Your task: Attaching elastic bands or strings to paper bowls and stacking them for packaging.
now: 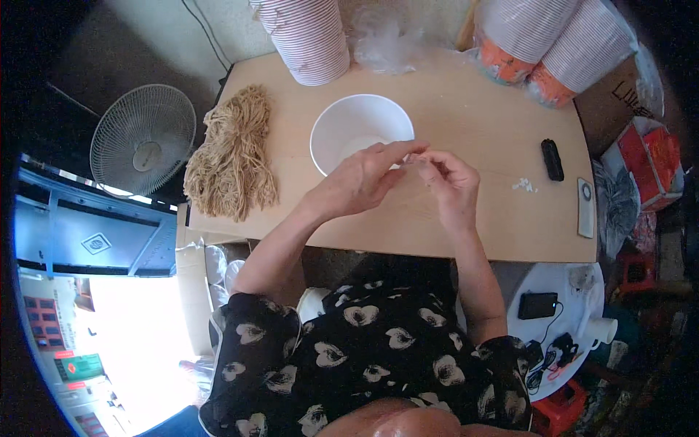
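Worktop (466, 109): pale wood, filling the upper centre; near edge runs below the hands, bare surface open centre-right. White paper bowl (357, 131), centre, upright, nothing seen inside. Left hand (360, 178) over the bowl's near rim, right hand (448, 182) just beside it; fingers of both pinched together on something too small to identify. Bundle of tan string (233, 153) at left. Stacks of cups (309, 36) along the far edge. Black lighter (553, 159) at right.

Two hands, the left hand (360, 178) and right hand (451, 182), meet at one white bowl (349, 131). Left of them lies one bundle of tan string (233, 153). Beyond them stand three stacks of paper cups (309, 36). Right of them lies one small black thing (553, 159).
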Demonstrator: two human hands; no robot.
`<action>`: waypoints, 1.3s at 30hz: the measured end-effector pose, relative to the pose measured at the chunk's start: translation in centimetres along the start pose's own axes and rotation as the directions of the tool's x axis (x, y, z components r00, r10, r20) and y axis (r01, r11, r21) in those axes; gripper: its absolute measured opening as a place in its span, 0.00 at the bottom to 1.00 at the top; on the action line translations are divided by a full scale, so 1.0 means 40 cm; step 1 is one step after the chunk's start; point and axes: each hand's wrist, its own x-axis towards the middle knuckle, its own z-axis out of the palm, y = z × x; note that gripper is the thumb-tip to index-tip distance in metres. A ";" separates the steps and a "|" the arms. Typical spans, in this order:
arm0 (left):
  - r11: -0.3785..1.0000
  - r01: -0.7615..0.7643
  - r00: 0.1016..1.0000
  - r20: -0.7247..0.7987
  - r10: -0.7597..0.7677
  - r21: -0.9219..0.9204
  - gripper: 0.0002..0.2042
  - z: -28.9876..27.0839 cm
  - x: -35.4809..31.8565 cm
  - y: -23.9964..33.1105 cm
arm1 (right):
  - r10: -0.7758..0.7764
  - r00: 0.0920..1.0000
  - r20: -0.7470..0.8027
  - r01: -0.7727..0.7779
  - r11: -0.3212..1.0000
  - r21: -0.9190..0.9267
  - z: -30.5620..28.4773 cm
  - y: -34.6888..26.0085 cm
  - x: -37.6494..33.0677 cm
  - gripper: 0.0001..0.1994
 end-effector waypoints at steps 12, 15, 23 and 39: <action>0.952 0.062 0.990 0.140 -0.020 -0.300 0.10 -0.029 0.085 -0.040 | 0.074 0.995 0.069 -0.067 0.993 -0.098 -0.035 -0.065 0.073 0.09; 0.770 0.347 0.930 0.302 -0.209 -0.535 0.08 -0.034 0.106 -0.023 | 0.104 0.988 0.111 -0.110 0.993 0.049 -0.049 -0.069 0.080 0.09; 0.650 0.352 0.935 0.281 -0.215 -0.673 0.08 -0.012 0.100 -0.052 | -0.018 0.985 0.174 0.144 0.646 -0.749 -0.111 -0.161 0.014 0.23; 0.722 0.328 0.928 0.350 -0.127 -0.609 0.08 -0.017 0.106 -0.027 | -0.056 0.964 0.261 0.222 0.712 -0.666 -0.138 -0.163 0.045 0.06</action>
